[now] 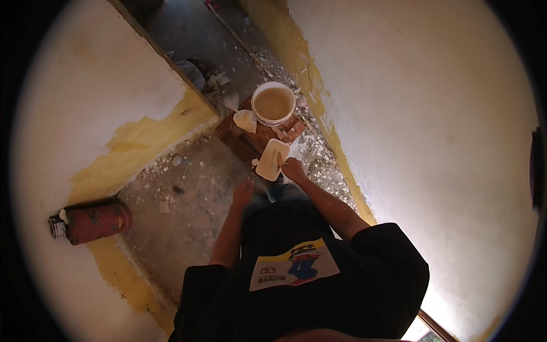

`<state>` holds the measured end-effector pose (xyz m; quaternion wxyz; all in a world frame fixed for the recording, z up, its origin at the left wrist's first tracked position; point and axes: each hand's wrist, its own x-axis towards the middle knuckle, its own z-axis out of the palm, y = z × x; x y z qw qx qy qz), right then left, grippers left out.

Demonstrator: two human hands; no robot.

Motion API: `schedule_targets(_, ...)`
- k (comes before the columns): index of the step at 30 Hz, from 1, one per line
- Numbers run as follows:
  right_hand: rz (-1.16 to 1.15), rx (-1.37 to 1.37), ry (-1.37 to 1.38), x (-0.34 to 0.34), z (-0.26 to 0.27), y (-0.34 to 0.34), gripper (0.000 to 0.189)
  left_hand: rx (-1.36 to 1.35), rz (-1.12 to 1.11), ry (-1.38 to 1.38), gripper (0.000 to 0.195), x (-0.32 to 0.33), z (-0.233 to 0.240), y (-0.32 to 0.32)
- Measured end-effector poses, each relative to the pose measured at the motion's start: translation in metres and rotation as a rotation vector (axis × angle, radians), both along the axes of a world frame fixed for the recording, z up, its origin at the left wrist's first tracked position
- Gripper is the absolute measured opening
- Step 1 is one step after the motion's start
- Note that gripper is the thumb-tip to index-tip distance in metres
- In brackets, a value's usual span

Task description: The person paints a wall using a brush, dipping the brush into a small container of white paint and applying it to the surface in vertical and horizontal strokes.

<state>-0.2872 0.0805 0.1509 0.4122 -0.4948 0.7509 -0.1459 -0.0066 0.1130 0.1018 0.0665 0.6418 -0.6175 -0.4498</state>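
Observation:
My right hand (294, 170) grips the edge of a cream, rounded rectangular tray-like tool (268, 164), with the fingers at its right side. A short piece like a handle or blade lies across the tool's face; which one I cannot tell. My left hand (243, 191) hangs to the left of the tool, apart from it and holding nothing. Beyond the tool stands a white bucket (255, 112) of tan, murky liquid. Beside the bucket sits a tied plastic bag (245, 121) of pale material. Reddish-brown boards or blocks (230, 136) lie beneath and around them.
White-and-yellow walls (410, 107) flank me on the right and left. A red cylinder (100, 222) with a tin at its end stands near the left wall. Pale flakes litter the concrete floor (183, 222). A long pole (233, 32) lies in the passage ahead.

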Motion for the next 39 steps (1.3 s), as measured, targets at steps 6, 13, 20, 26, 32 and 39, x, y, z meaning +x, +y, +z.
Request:
schedule_targets(6,-0.07,-0.073,0.149,0.004,-0.043,-0.014,0.032,0.098,-0.122,-0.044,0.071,-0.022,0.001,-0.042)
schedule_targets(13,-0.294,-0.129,0.003,0.018,-0.006,-0.027,0.03,0.292,-0.26,0.021,0.079,-0.017,-0.033,-0.057)
schedule_targets(20,-0.368,-0.291,-0.001,0.044,-0.013,-0.014,0.028,0.162,-0.322,0.054,0.086,-0.014,-0.06,-0.052)
schedule_targets(26,-0.363,-0.119,-0.038,0.053,-0.009,0.004,0.029,0.026,-0.329,0.059,0.083,-0.011,-0.088,-0.044)
schedule_targets(32,-0.37,-0.202,-0.06,0.055,-0.021,0.015,0.031,0.129,-0.383,0.083,0.07,-0.021,-0.06,-0.052)
schedule_targets(39,-0.424,-0.242,-0.014,0.043,-0.019,-0.008,0.029,0.283,-0.354,0.088,0.076,-0.022,-0.036,-0.062)
